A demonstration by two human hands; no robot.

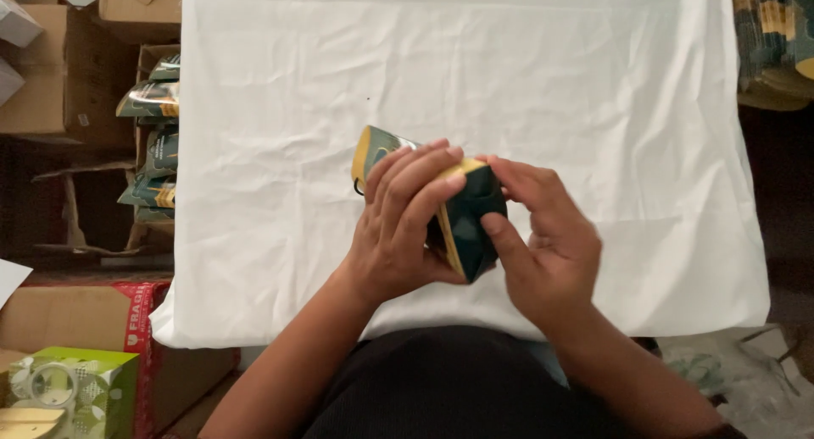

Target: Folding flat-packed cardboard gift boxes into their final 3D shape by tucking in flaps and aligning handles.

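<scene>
Light even, diffuse, bright on the white cloth (pixel 509 66); mild overexposure there, no hard glare. Soft shadows under both hands. Floor to the left of the left hand (pixel 398 227) dim. Focus fair, fingertips slightly soft.

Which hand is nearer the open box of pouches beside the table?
Left. The left hand grips the green pouch on the side toward the box; the right hand holds its far side.

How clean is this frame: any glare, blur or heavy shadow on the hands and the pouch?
Head view: even light, white cloth bright yet creases readable; left hand, right hand and dark green pouch fairly sharp; floor along both edges dim.
</scene>
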